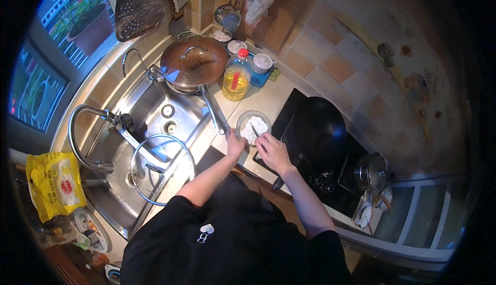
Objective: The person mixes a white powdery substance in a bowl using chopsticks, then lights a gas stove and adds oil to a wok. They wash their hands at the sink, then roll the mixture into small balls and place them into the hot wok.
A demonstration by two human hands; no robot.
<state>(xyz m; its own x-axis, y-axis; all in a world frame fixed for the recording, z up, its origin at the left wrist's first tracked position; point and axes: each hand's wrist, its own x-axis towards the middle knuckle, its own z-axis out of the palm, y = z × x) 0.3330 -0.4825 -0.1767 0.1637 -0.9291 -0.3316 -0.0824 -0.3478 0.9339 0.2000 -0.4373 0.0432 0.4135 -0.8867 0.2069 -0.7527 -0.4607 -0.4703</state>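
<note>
A clear glass bowl (242, 119) of white powder (254, 128) stands on the counter between the sink and the cooktop. My left hand (235, 143) grips the bowl's near left rim. In my right hand (273, 151) is a thin utensil (254, 129), its end dipped in the powder; its exact kind cannot be told. Just left of the bowl, the handle of a large covered pan (193, 62) reaches towards my left hand. A bottle of yellow oil (236, 77) with a red cap stands behind the bowl.
A black wok (319, 130) sits on the black cooktop (350, 203) at the right, with a lidded pot (374, 172) beyond. At the left are a double steel sink (112, 172), a glass lid (133, 165) over its near edge and a yellow package (56, 186). Small lidded jars (262, 63) line the wall.
</note>
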